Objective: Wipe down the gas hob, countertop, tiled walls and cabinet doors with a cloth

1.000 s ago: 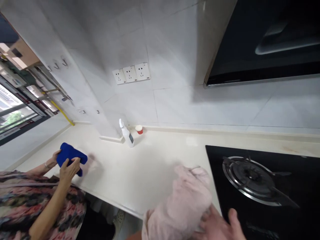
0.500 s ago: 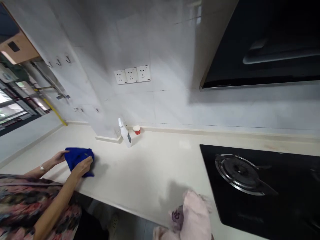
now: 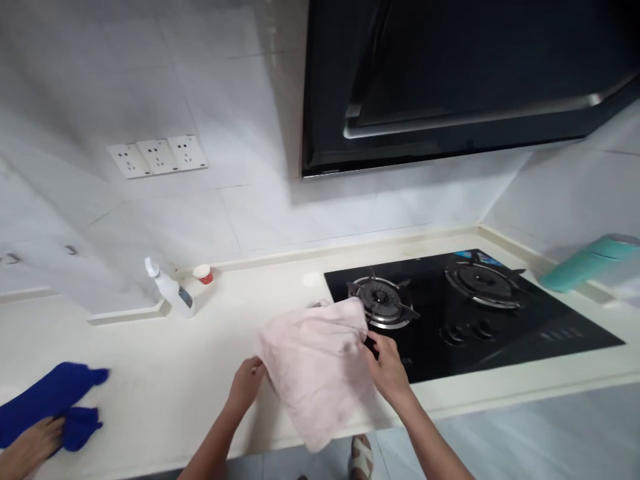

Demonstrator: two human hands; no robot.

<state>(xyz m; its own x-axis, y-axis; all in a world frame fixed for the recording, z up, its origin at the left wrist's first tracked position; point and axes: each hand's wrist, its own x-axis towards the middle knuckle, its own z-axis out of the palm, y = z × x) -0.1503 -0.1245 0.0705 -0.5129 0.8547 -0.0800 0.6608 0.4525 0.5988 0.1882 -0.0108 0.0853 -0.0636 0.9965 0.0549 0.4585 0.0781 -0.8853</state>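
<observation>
A pale pink cloth [image 3: 315, 373] hangs spread between my two hands, over the counter and its front edge. My left hand [image 3: 246, 383] pinches its left side, fingers closed. At the cloth's upper right edge, my right hand [image 3: 387, 367] grips it beside the gas hob. The cloth covers the hob's near left corner area and part of the counter.
The black gas hob [image 3: 430, 347] has two burners, with a range hood [image 3: 450, 87] above. A teal bottle [image 3: 587, 263] leans at the right. A spray bottle [image 3: 173, 291] and red-white cup [image 3: 203, 274] stand near the wall. At left, a co-worker's hand [image 3: 35, 440] touches a blue cloth [image 3: 45, 397].
The view has swung right, bringing the second burner and teal bottle in. The pink cloth, bunched before, is now spread out between my hands. The co-worker's blue cloth now lies flatter.
</observation>
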